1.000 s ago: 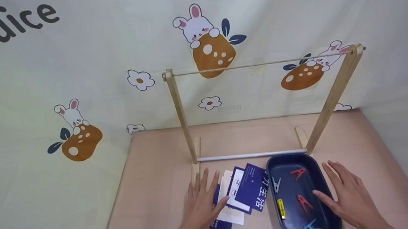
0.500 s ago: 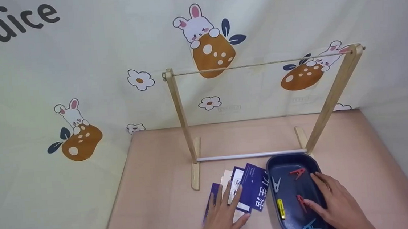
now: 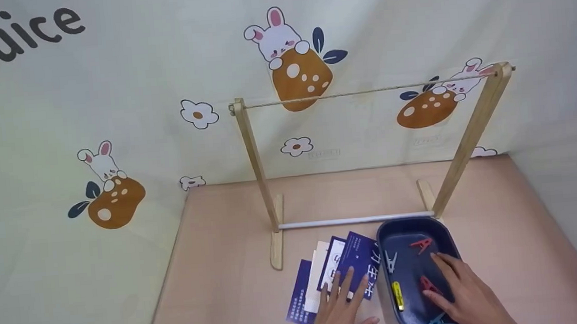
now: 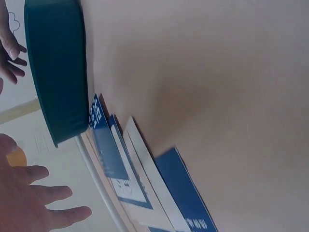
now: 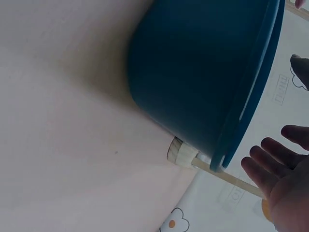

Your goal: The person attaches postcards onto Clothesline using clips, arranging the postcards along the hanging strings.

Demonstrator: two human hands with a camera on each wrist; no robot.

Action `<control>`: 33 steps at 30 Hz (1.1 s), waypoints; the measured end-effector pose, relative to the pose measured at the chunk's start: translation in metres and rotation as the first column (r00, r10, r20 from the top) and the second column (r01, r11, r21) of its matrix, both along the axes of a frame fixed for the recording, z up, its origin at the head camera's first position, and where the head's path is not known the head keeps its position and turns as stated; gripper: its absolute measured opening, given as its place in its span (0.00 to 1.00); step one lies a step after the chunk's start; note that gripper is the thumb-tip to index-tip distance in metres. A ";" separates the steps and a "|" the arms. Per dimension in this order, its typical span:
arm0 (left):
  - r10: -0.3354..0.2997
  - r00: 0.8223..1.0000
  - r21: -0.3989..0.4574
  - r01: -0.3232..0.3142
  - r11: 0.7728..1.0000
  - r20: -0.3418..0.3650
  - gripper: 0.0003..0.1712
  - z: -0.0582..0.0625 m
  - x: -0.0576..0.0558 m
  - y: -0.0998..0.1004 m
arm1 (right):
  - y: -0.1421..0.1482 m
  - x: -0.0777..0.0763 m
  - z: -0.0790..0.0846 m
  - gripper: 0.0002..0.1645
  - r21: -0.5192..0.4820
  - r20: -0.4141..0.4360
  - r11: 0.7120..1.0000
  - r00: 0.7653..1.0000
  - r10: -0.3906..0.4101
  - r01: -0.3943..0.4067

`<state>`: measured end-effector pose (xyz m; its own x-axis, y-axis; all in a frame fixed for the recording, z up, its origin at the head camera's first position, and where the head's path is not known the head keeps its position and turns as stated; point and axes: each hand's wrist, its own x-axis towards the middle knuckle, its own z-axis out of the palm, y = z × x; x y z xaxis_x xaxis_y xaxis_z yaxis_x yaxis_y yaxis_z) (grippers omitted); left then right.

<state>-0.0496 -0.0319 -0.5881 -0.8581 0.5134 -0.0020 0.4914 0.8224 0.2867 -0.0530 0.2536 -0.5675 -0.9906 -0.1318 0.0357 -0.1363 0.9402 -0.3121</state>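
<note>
Several printed cards in blue and white [image 3: 360, 253] lie fanned out on the table, overlapping each other. Above them my left hand [image 3: 340, 312] hovers with its fingers spread; the left wrist view shows this left hand [image 4: 34, 195] apart from the cards [image 4: 183, 188]. My right hand [image 3: 471, 294] is over the right side of a dark blue tray [image 3: 415, 275], fingers relaxed and holding nothing. Inside the tray lie two red clothespins [image 3: 421, 245], a pale grey-blue clothespin [image 3: 391, 262], a yellow clothespin [image 3: 398, 296] and a blue clothespin [image 3: 439, 320], partly covered by the hand.
Behind the cards and tray stands a wooden frame [image 3: 465, 148] with a thin rope [image 3: 360, 92] strung between its posts. A white rod [image 3: 344, 221] joins the posts near the table [image 3: 220, 270]. A rabbit-printed cloth [image 3: 128, 92] hangs around the back and sides.
My left hand has moved right, from the cards' left edge to over their middle. The right hand has moved left from beside the tray to over it. Cards and clothespins look unmoved.
</note>
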 end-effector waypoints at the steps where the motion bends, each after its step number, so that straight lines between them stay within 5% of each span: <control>1: -0.008 1.000 0.006 0.008 1.000 -0.002 0.42 -0.001 0.000 0.003 | -0.001 0.000 -0.001 0.53 0.000 -0.002 1.000 1.000 0.003 -0.003; 14: -0.124 0.992 0.027 0.123 0.992 0.035 0.43 -0.007 0.004 0.036 | -0.004 0.002 -0.012 0.47 -0.003 0.009 1.000 1.000 0.021 -0.021; 18: -0.152 0.982 -0.021 0.150 0.988 -0.110 0.45 -0.015 0.005 0.042 | -0.006 0.001 -0.015 0.46 0.005 0.008 0.999 0.999 0.032 -0.032; 23: -0.182 0.943 -0.074 0.168 0.983 -0.280 0.47 -0.024 0.007 0.045 | -0.009 0.000 -0.019 0.44 0.030 -0.013 0.999 0.999 0.037 -0.036; 33: -0.218 0.968 -0.001 0.220 0.976 -0.124 0.47 -0.024 0.007 0.049 | -0.009 -0.005 -0.028 0.50 0.039 0.106 0.999 0.994 -0.019 0.015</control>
